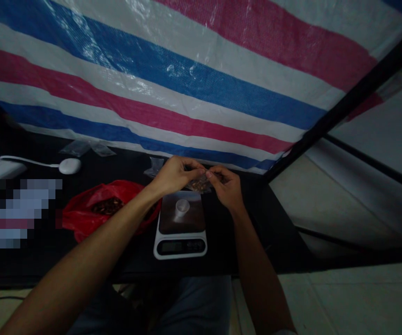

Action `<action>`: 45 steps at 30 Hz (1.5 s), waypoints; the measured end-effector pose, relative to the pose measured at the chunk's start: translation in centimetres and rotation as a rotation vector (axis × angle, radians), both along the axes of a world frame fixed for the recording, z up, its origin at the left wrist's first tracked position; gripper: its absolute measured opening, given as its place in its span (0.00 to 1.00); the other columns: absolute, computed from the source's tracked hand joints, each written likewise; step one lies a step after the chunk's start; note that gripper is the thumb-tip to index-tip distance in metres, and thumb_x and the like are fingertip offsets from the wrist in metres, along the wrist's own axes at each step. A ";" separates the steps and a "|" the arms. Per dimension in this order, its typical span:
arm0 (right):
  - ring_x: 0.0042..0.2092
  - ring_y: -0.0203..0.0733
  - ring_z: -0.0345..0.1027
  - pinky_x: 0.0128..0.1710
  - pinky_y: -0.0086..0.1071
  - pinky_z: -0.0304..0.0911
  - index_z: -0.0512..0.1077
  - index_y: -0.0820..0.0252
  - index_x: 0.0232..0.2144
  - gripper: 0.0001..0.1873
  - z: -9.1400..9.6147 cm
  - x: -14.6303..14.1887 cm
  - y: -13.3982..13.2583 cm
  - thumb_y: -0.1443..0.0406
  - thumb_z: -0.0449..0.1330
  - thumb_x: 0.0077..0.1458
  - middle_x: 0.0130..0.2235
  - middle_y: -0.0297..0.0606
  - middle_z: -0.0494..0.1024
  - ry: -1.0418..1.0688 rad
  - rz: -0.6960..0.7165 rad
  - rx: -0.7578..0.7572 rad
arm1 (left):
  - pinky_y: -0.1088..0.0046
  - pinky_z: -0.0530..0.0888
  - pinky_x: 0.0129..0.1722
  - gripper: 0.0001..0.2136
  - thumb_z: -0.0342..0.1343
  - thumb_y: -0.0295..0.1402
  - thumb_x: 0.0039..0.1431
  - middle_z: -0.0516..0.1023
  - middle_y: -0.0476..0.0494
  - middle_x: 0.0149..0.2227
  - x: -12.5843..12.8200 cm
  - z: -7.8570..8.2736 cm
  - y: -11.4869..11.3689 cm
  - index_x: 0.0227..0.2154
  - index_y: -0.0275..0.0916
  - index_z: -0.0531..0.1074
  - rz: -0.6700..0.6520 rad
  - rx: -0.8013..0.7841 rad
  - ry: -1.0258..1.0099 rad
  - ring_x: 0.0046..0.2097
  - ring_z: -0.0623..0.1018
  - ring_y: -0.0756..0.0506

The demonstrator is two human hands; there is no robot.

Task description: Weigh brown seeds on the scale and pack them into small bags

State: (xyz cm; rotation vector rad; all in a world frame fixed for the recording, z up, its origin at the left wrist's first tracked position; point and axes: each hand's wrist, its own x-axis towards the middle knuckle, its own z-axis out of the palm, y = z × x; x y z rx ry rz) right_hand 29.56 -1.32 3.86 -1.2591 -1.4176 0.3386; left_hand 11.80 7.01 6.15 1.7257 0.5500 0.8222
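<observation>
My left hand (174, 174) and my right hand (227, 186) meet just above and behind a small digital kitchen scale (181, 244). Both pinch the top of a small clear plastic bag (199, 185) with brownish pieces inside, fingers closed on its edge. A small clear cup (181, 208) stands upright on the scale's dark platform, under the hands. Left of the scale lies an open red plastic bag (82, 211) holding dark brown pieces.
The black table (256, 232) ends at the right, with pale floor tiles beyond. Behind it hangs a red, white and blue striped tarp (187, 83). Empty clear bags (82, 148) and a white lamp base (70, 165) lie at the back left.
</observation>
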 end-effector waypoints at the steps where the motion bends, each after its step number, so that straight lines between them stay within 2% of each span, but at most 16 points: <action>1: 0.35 0.42 0.72 0.38 0.36 0.66 0.79 0.57 0.31 0.11 0.1 0.2 0.0 0.56 0.65 0.56 0.34 0.37 0.81 -0.008 -0.007 -0.012 | 0.72 0.75 0.34 0.12 0.64 0.39 0.55 0.86 0.43 0.33 -0.1 0.1 0.1 0.35 0.36 0.84 0.027 0.025 0.010 0.33 0.81 0.46; 8: 0.31 0.39 0.66 0.33 0.34 0.61 0.78 0.58 0.32 0.12 0.2 2.1 -0.1 0.56 0.63 0.58 0.31 0.34 0.79 -0.082 -0.070 -0.038 | 0.65 0.75 0.47 0.13 0.63 0.42 0.57 0.86 0.41 0.39 -0.6 0.6 0.8 0.37 0.37 0.83 0.111 0.152 0.071 0.43 0.82 0.41; 12: 0.29 0.39 0.63 0.31 0.34 0.59 0.74 0.58 0.31 0.11 0.3 4.2 -0.4 0.57 0.60 0.57 0.28 0.34 0.74 -0.137 -0.412 0.104 | 0.67 0.76 0.46 0.17 0.58 0.42 0.61 0.85 0.38 0.45 -3.2 1.5 1.5 0.46 0.36 0.79 0.163 0.258 0.196 0.45 0.82 0.41; 14: 0.31 0.41 0.65 0.34 0.35 0.61 0.72 0.57 0.30 0.09 0.3 5.3 -0.6 0.59 0.59 0.56 0.29 0.35 0.74 -0.216 -0.564 0.161 | 0.67 0.75 0.47 0.17 0.55 0.42 0.63 0.84 0.39 0.48 -5.6 1.7 2.0 0.46 0.37 0.79 0.102 0.324 0.373 0.46 0.82 0.40; 16: 0.35 0.45 0.68 0.40 0.38 0.64 0.72 0.57 0.29 0.07 0.1 5.8 -0.6 0.61 0.59 0.56 0.32 0.39 0.75 -0.341 -0.621 0.148 | 0.64 0.73 0.53 0.16 0.53 0.40 0.64 0.82 0.38 0.52 -8.3 1.7 2.4 0.48 0.39 0.80 0.062 0.474 0.554 0.51 0.80 0.38; 18: 0.39 0.48 0.70 0.45 0.41 0.65 0.74 0.57 0.31 0.06 -0.3 5.6 -0.5 0.61 0.60 0.56 0.35 0.42 0.78 -0.468 -0.577 0.063 | 0.59 0.71 0.58 0.19 0.55 0.41 0.63 0.80 0.35 0.55 -10.9 1.3 2.7 0.52 0.38 0.78 0.076 0.634 0.699 0.56 0.77 0.34; 20: 0.41 0.49 0.72 0.46 0.43 0.65 0.76 0.58 0.34 0.09 -0.8 4.9 -0.1 0.58 0.62 0.57 0.37 0.44 0.80 -0.546 -0.481 -0.055 | 0.55 0.69 0.59 0.24 0.62 0.40 0.56 0.76 0.34 0.61 -13.1 0.7 3.1 0.56 0.39 0.76 0.144 0.678 0.847 0.60 0.73 0.29; 22: 0.40 0.49 0.73 0.44 0.41 0.65 0.77 0.58 0.34 0.13 -1.3 3.9 0.3 0.55 0.62 0.60 0.38 0.44 0.82 -0.563 -0.381 -0.147 | 0.54 0.71 0.56 0.26 0.64 0.36 0.54 0.75 0.33 0.62 -14.6 0.1 3.4 0.58 0.39 0.75 0.183 0.615 0.962 0.60 0.73 0.28; 25: 0.37 0.47 0.74 0.40 0.39 0.66 0.78 0.58 0.33 0.14 -1.8 2.6 0.8 0.56 0.59 0.62 0.36 0.43 0.82 -0.538 -0.291 -0.192 | 0.63 0.75 0.47 0.19 0.61 0.33 0.54 0.84 0.36 0.50 -15.5 -0.3 4.0 0.50 0.40 0.79 0.082 0.424 1.048 0.48 0.80 0.35; 27: 0.37 0.47 0.74 0.39 0.39 0.66 0.78 0.57 0.32 0.13 -2.0 2.2 1.1 0.57 0.59 0.62 0.36 0.43 0.82 -0.528 -0.269 -0.187 | 0.67 0.74 0.43 0.13 0.56 0.34 0.58 0.86 0.40 0.43 -15.5 -0.2 4.4 0.42 0.40 0.81 -0.004 0.388 1.019 0.42 0.82 0.39; 29: 0.37 0.47 0.73 0.39 0.39 0.66 0.78 0.57 0.32 0.13 -2.2 2.1 1.2 0.58 0.58 0.61 0.35 0.43 0.81 -0.516 -0.261 -0.179 | 0.68 0.74 0.42 0.13 0.52 0.35 0.61 0.86 0.39 0.40 -15.3 0.4 4.7 0.38 0.39 0.82 -0.038 0.427 0.982 0.40 0.82 0.40; 33: 0.37 0.48 0.73 0.40 0.40 0.66 0.78 0.58 0.32 0.13 -2.3 2.0 1.2 0.58 0.57 0.60 0.35 0.43 0.82 -0.460 -0.232 -0.155 | 0.69 0.74 0.43 0.17 0.49 0.38 0.63 0.86 0.39 0.43 -14.7 2.5 5.2 0.42 0.38 0.81 -0.007 0.463 0.915 0.42 0.82 0.40; 37: 0.36 0.47 0.73 0.40 0.40 0.67 0.78 0.57 0.31 0.12 -2.2 1.8 1.2 0.59 0.57 0.59 0.35 0.42 0.82 -0.413 -0.207 -0.155 | 0.65 0.74 0.49 0.20 0.47 0.38 0.64 0.84 0.35 0.49 -13.9 3.7 4.7 0.47 0.36 0.80 0.177 0.545 0.797 0.46 0.81 0.38; 41: 0.38 0.48 0.74 0.42 0.41 0.68 0.78 0.57 0.32 0.12 -2.2 1.8 1.2 0.59 0.57 0.58 0.36 0.43 0.82 -0.402 -0.209 -0.151 | 0.62 0.73 0.50 0.19 0.45 0.36 0.64 0.83 0.32 0.47 -14.3 3.3 2.3 0.46 0.35 0.79 0.339 0.675 0.726 0.47 0.80 0.36; 43: 0.38 0.48 0.74 0.43 0.42 0.68 0.78 0.58 0.33 0.12 -2.3 1.8 1.2 0.58 0.57 0.59 0.36 0.44 0.82 -0.404 -0.209 -0.142 | 0.63 0.74 0.45 0.16 0.47 0.35 0.64 0.83 0.36 0.43 -14.8 2.5 0.8 0.44 0.36 0.79 0.263 0.614 0.740 0.43 0.81 0.38; 45: 0.38 0.48 0.74 0.43 0.42 0.67 0.78 0.59 0.33 0.13 -2.3 1.7 1.2 0.58 0.57 0.59 0.36 0.44 0.82 -0.407 -0.204 -0.143 | 0.66 0.75 0.45 0.15 0.48 0.33 0.64 0.84 0.40 0.43 -15.0 1.5 -0.3 0.44 0.38 0.80 0.045 0.514 0.783 0.42 0.82 0.40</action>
